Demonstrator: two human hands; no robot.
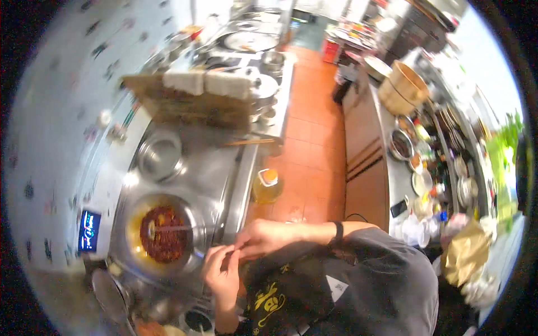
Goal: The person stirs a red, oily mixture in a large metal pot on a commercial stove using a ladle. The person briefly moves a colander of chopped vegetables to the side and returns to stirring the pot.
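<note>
My right hand [261,240], with a black band on its wrist, meets my left hand [222,269] in front of my dark shirt. The fingertips of both hands are pinched together and touch; whether something small is between them cannot be made out. Just beyond the hands, a wok [196,248] sits in the steel cooktop [201,168]. Inside it is a dark red, chunky mixture [168,243] ringed by yellow oil. A blurred ladle [180,229] rests in the mixture, its handle pointing towards my hands.
A steel basin [159,155] stands beyond the wok, before a cardboard panel [193,105]. A lit phone [89,231] leans at the wall. An orange-capped oil jug [268,189] stands by the cooktop edge. Across the tiled floor [311,134], a counter holds bowls and a wooden bucket [403,90].
</note>
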